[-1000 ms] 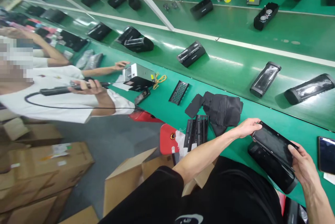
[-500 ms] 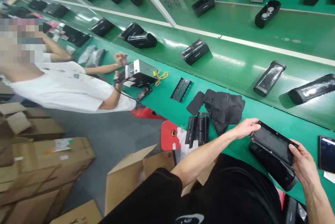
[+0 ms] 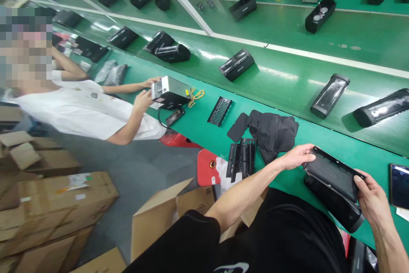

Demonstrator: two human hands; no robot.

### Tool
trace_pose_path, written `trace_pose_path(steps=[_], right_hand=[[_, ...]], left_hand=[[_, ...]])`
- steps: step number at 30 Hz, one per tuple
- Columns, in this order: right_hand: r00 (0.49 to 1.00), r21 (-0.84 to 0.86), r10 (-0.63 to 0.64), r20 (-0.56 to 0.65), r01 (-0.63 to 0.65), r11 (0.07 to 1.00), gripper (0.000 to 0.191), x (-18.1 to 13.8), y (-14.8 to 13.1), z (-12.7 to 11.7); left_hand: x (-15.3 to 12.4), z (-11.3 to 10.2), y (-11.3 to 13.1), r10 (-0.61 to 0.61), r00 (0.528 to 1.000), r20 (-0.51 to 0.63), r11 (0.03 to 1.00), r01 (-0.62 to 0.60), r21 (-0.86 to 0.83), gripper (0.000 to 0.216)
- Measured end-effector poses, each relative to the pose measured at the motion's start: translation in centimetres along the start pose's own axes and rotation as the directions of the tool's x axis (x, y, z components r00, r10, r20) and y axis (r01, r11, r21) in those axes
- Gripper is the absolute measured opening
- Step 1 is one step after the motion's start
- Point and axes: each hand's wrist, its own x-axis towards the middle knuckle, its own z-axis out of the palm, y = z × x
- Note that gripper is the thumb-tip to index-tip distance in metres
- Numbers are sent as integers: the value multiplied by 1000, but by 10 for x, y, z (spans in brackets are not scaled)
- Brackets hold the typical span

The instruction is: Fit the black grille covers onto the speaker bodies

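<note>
Between my two hands is a black speaker grille (image 3: 335,173), its inner side facing up and a dark cloth lying in it. My left hand (image 3: 297,156) pinches its left end, thumb on top. My right hand (image 3: 372,190) grips the opposite end, with the thumb over the edge. Under the grille a black cylindrical speaker (image 3: 347,213) lies on the green bench, partly hidden. Left of my left hand is a pile of black cloth pieces (image 3: 275,130). Several more grilles (image 3: 244,158) stand by the bench edge, and a single perforated grille (image 3: 219,111) lies farther off.
A green conveyor (image 3: 287,81) carries several speakers, two at the right (image 3: 330,94). A phone (image 3: 399,185) lies right of my right hand. A co-worker in white handles a silver-and-black box (image 3: 172,92). Below the bench are a red stool (image 3: 206,168) and an open carton (image 3: 156,217).
My hands and the grille stay nearly in place. The co-worker's hands have moved onto the silver-and-black box. The view has shifted slightly.
</note>
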Motion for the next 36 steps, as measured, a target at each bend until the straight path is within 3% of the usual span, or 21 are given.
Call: trace_pose_path(steps=[7, 13, 36], right_hand=[[1000, 4, -7, 29, 7, 1000, 61, -2, -4, -3], [1000, -1, -13, 14, 13, 1000, 57, -5, -5, -3], [997, 8, -14, 78, 14, 1000, 59, -6, -10, -4]], left_hand=[[-2, -1, 6, 19, 994, 106, 998, -12, -59, 77], [-5, -2, 14, 33, 986, 162, 999, -32, -10, 76], [-4, -2, 11, 9, 988, 152, 991, 12, -133, 74]])
